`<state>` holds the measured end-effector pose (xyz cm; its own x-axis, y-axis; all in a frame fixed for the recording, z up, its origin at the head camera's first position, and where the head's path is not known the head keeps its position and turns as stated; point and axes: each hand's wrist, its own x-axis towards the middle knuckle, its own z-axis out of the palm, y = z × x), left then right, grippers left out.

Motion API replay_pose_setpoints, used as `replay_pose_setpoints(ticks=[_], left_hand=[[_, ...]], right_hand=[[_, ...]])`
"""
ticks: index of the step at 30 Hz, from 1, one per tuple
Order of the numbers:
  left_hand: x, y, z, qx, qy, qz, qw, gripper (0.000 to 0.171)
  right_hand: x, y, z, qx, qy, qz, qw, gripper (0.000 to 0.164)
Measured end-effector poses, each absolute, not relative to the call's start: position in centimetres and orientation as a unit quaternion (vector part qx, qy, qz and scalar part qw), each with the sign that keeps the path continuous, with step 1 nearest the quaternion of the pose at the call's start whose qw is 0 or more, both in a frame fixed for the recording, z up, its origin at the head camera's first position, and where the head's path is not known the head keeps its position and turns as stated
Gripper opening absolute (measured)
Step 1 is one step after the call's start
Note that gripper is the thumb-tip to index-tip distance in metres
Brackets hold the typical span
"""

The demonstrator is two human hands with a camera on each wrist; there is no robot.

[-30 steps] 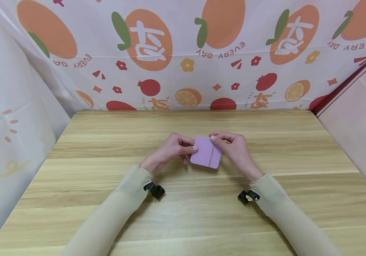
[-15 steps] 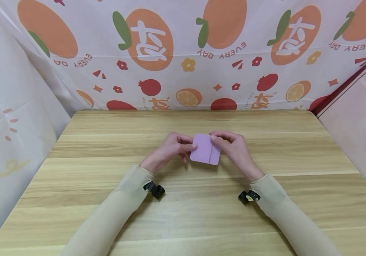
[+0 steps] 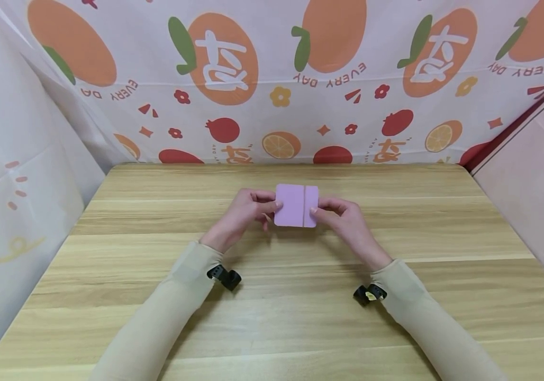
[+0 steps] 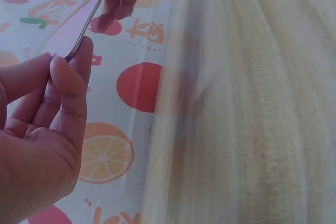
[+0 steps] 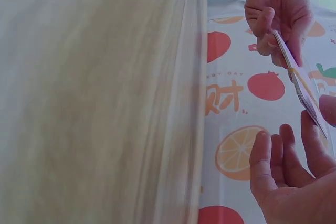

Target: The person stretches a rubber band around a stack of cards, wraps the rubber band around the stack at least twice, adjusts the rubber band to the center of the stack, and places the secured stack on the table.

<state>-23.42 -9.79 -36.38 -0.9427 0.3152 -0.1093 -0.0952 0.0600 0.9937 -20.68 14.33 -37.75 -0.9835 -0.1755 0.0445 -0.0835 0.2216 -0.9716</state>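
Observation:
A thin stack of lilac cards with rounded corners is held up above the table, its broad face towards the head camera. A tan rubber band runs round it nearer the right edge. My left hand pinches the left edge, thumb on the front face. At the right edge my right hand pinches the stack by thumb and fingers. Seen edge-on in the right wrist view, the cards show thin layers with the band across them. The left wrist view shows the cards between both hands; their back is mostly hidden.
A wood-grain table lies beneath the hands. Behind its far edge hangs a fruit-print cloth, with a white cloth at the left and a pale pink panel at the right. Each wrist wears a black strapped camera.
Both hands have moved the cards slightly up and left in the head view, turning them from tilted to nearly level. The right thumb has shifted from the band near the top to the lower right edge.

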Motion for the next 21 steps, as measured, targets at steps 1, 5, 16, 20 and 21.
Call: replay_pose_setpoints(ticks=[1, 5, 16, 20, 21], left_hand=[[-23.4, -9.8, -36.3, 0.074, 0.709, 0.685, 0.148, 0.014], [-23.4, -9.8, -36.1, 0.064, 0.695, 0.703, 0.138, 0.014], [-23.1, -9.6, -35.3, 0.050, 0.674, 0.728, 0.115, 0.019], [-22.9, -9.5, -35.0, 0.055, 0.673, 0.730, 0.106, 0.018], [-22.8, -9.5, -34.9, 0.057, 0.674, 0.729, 0.105, 0.018]], right_hand=[[-20.7, 14.3, -37.8, -0.086, 0.782, -0.616, 0.042, 0.029], [-20.6, 14.2, -38.0, -0.104, 0.788, -0.604, 0.055, 0.027], [-20.2, 13.7, -38.2, -0.117, 0.793, -0.593, 0.076, 0.029], [-20.0, 13.5, -38.1, -0.116, 0.788, -0.600, 0.074, 0.030], [-20.0, 13.5, -38.1, -0.115, 0.787, -0.602, 0.072, 0.030]])
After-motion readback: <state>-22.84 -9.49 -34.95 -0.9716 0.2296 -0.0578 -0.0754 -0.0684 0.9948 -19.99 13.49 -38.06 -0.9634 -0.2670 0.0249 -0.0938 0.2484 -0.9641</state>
